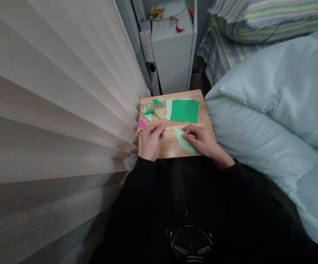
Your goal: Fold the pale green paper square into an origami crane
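Note:
My right hand (201, 140) pinches a pale green folded sheet of origami paper (183, 141) between thumb and fingers. The folded paper is a long pointed kite shape, tilted above the small wooden table (165, 150), and part of it is hidden by the fingers. To its left, apart from the paper, my left hand (152, 140) has its fingers curled together, with nothing visible in them. Beside that hand lies a pink folded paper (141, 125). Folded paper cranes in green (158, 103) and pale green (147, 113) rest at the table's far left.
A stack of green paper sheets (185, 111), with paler and pink edges showing, lies at the table's back right. A pleated curtain (65, 110) hangs close on the left. The pale blue quilt (271, 110) borders the right side. A white cabinet (172, 60) stands behind.

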A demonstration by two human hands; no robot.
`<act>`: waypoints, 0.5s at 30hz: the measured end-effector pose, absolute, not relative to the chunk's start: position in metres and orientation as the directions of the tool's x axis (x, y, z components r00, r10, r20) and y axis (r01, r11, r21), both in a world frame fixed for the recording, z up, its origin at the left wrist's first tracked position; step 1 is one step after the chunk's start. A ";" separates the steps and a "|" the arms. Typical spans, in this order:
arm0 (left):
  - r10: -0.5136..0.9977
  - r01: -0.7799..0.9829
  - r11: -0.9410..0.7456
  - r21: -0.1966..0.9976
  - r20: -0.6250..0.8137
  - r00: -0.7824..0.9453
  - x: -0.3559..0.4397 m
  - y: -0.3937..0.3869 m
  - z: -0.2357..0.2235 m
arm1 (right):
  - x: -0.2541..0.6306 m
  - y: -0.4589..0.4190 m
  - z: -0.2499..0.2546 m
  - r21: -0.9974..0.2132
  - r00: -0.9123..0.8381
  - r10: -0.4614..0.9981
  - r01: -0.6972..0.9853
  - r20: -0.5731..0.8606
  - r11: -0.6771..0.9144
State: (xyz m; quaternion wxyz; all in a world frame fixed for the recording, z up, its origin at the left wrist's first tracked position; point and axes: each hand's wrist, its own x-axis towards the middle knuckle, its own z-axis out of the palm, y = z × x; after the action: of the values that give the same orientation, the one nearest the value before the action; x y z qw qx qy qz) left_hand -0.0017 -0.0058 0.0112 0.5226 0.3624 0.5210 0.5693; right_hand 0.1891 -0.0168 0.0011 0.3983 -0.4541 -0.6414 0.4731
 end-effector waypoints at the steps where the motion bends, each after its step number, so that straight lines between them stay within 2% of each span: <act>1: 0.974 -0.201 0.088 0.976 -0.126 -0.187 -0.002 -0.006 0.011 | 0.189 -0.017 0.001 -0.968 -0.274 0.958 0.206 0.082 0.141; 7: 0.993 -0.079 0.093 0.993 -0.099 -0.072 0.005 -0.011 0.006 | 0.186 -0.017 -0.001 -0.967 -0.276 0.956 0.200 0.098 0.157; 15: 0.981 -0.192 0.176 0.966 -0.189 -0.053 0.009 -0.014 0.011 | 0.188 -0.016 -0.005 -0.936 -0.299 0.939 0.248 0.172 0.250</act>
State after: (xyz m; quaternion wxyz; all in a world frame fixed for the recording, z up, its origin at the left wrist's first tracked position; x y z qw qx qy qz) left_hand 0.0089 -0.0139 0.0107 0.5704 0.3848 0.5123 0.5140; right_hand 0.1878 -0.0155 -0.0051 0.4011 -0.4356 -0.6813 0.4303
